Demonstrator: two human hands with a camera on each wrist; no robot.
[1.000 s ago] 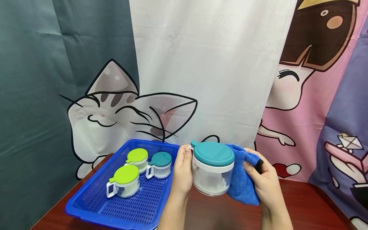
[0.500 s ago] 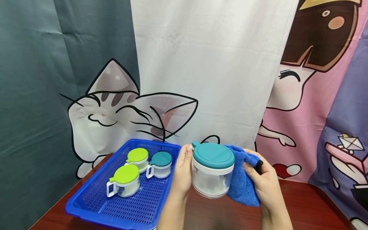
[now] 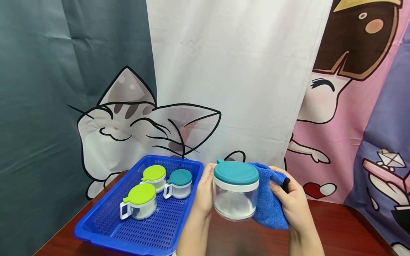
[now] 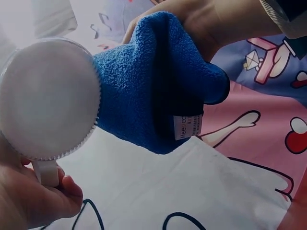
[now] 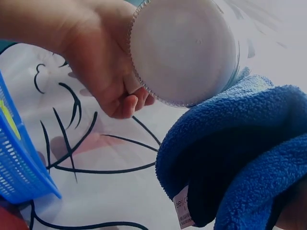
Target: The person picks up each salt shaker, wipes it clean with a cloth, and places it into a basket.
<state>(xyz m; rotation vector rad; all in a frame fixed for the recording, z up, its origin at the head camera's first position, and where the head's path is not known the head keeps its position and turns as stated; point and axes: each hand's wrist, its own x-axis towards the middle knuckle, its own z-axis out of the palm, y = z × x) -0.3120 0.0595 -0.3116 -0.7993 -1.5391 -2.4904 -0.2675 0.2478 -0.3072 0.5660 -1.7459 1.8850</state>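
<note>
A clear seasoning jar (image 3: 236, 202) with a teal lid and white collar is held up above the table. My left hand (image 3: 205, 193) grips it by its white handle (image 4: 46, 172), fingers curled round, as the left wrist view shows. In my right hand (image 3: 293, 199) is a blue towel (image 3: 269, 202), pinched between thumb and fingers. The towel's near side touches the jar's right wall. From below, the right wrist view shows the jar's round base (image 5: 184, 50) and the folded towel with a white label (image 5: 183, 206).
A blue plastic basket (image 3: 128, 240) stands on the left of the reddish-brown table (image 3: 333, 227). Inside are two lime-lidded jars, one in front (image 3: 144, 208) and one behind (image 3: 154, 173), plus a smaller teal-lidded jar (image 3: 180, 188). A printed cloth backdrop (image 3: 237, 78) hangs behind.
The jar has turned and tilted slightly in my left hand, so its lid tab now points more to the back. My right hand with the towel has shifted a little left.
</note>
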